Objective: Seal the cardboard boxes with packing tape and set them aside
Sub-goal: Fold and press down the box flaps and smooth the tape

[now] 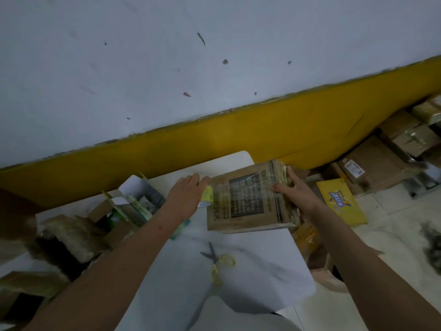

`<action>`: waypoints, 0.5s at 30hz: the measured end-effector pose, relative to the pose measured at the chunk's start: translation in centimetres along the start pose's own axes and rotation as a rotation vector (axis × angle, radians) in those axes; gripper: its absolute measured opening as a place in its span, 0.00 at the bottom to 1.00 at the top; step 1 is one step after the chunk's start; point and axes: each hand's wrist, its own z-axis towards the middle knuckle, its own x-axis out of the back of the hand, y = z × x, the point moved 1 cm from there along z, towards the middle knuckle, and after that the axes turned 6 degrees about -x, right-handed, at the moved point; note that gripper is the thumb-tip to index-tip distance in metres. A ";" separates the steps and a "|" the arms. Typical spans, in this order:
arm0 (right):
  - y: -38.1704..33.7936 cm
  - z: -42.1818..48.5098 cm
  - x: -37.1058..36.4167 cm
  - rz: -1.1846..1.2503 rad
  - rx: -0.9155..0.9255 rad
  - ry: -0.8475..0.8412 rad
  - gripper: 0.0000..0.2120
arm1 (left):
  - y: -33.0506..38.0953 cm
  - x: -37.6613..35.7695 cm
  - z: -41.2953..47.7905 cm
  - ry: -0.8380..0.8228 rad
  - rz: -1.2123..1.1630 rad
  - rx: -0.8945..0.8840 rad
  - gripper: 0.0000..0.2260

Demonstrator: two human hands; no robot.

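Note:
A brown cardboard box point(248, 201) with black print and glossy tape over it lies tilted at the far right of the white table point(181, 278). My right hand point(293, 189) grips its right end, thumb on the top face and fingers round the side. My left hand point(186, 194) is at the box's left edge and holds a tape roll point(206, 198) with a yellow-green core against it. Most of the roll is hidden under my palm.
Yellow-handled scissors point(216, 261) lie on the table in front of the box. An open white-lined carton point(138, 194) and brown boxes point(64, 235) crowd the left side. On the floor to the right are a yellow package point(341, 201) and stacked cardboard boxes point(372, 163).

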 end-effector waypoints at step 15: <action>-2.6 -4.8 -1.7 0.070 0.047 0.038 0.43 | -1.2 0.6 -3.2 0.101 0.065 0.054 0.38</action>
